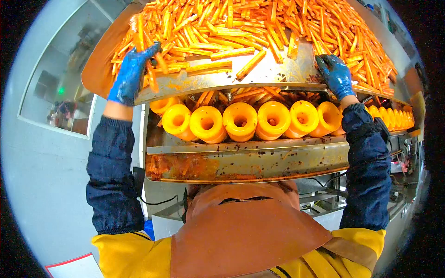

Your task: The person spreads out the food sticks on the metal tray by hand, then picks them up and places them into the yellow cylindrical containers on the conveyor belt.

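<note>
My left hand (130, 76), in a wet blue glove, is closed around a few glossy orange food sticks (150, 76) at the left end of a metal tray (301, 65). Some of them jut out above and below the fingers. A big heap of similar sticks (222, 32) covers the back of the tray, and a few lie loose near its front edge. Over on the right, my right hand (336, 76), also gloved in blue, rests on the tray's front edge beside the heap. Its fingers are spread and no stick shows in them.
Below the tray runs a row of yellow funnel-like cups (240, 121), with more sticks behind them. A stained metal trough (259, 162) with dark specks lies in front. A brown apron (250, 231) covers my body. At left is a pale wall (51, 176) with a window.
</note>
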Action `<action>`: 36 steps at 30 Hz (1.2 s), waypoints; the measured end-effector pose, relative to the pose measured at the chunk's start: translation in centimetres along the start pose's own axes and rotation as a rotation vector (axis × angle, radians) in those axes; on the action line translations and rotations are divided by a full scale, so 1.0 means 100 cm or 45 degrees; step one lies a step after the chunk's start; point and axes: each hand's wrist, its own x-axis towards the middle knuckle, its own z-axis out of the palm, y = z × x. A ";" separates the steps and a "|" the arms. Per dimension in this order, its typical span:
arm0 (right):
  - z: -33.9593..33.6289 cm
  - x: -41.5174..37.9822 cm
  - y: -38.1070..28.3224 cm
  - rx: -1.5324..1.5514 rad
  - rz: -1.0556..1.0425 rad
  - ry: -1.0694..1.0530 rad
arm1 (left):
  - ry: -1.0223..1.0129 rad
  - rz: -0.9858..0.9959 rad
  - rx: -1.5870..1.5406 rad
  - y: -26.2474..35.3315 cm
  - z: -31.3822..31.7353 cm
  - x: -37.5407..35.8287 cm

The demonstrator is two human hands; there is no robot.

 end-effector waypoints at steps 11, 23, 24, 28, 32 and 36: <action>-0.006 0.000 -0.006 -0.027 0.110 -0.087 | -0.150 -0.229 -0.546 -0.010 0.072 -0.113; -0.001 -0.002 -0.002 -0.017 -0.003 0.046 | -0.320 -0.339 -0.170 -0.021 0.031 -0.120; 0.000 -0.001 -0.002 -0.023 -0.011 0.051 | -0.422 -0.279 0.210 -0.012 0.015 -0.117; 0.000 -0.002 -0.002 0.013 0.013 0.042 | -0.559 0.068 1.583 -0.007 -0.023 -0.112; 0.000 -0.001 -0.002 -0.003 0.013 0.053 | -0.707 0.474 1.347 -0.005 -0.008 -0.100; 0.004 0.000 0.003 0.026 -0.006 0.088 | -0.519 0.301 1.015 0.006 0.002 -0.038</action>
